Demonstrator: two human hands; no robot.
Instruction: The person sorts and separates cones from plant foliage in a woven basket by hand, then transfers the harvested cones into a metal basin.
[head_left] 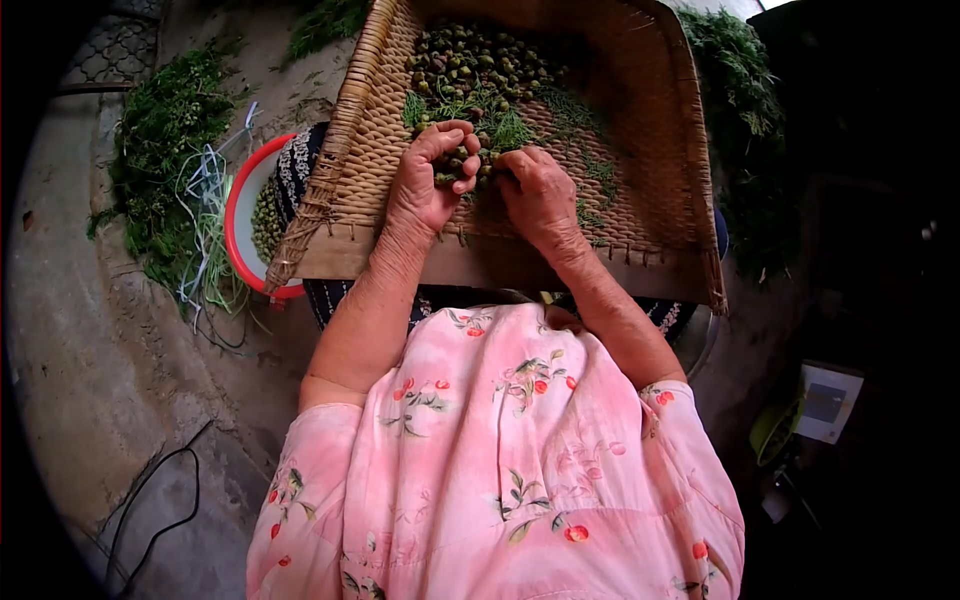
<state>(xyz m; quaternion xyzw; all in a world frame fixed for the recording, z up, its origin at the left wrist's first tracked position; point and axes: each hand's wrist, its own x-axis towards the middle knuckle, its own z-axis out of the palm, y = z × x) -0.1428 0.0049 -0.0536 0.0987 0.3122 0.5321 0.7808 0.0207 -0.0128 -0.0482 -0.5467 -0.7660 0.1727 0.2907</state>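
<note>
In the head view, a tan woven wicker basket held round green-brown cones, piled toward its far edge, and feathery green sprigs. Near its wooden front edge, the left grip cupped several cones; the right grip was narrow, fingertips pinched beside them. A red-rimmed white basin at the left edge contained small green pieces.

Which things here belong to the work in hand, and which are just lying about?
In the work:
- left hand, right hand
- woven basket
- round pods
- leafy sprigs
- probably red-rimmed bowl

Apparently lying about:
- black cable
- tangled strings
- floor greenery, possibly related
</note>
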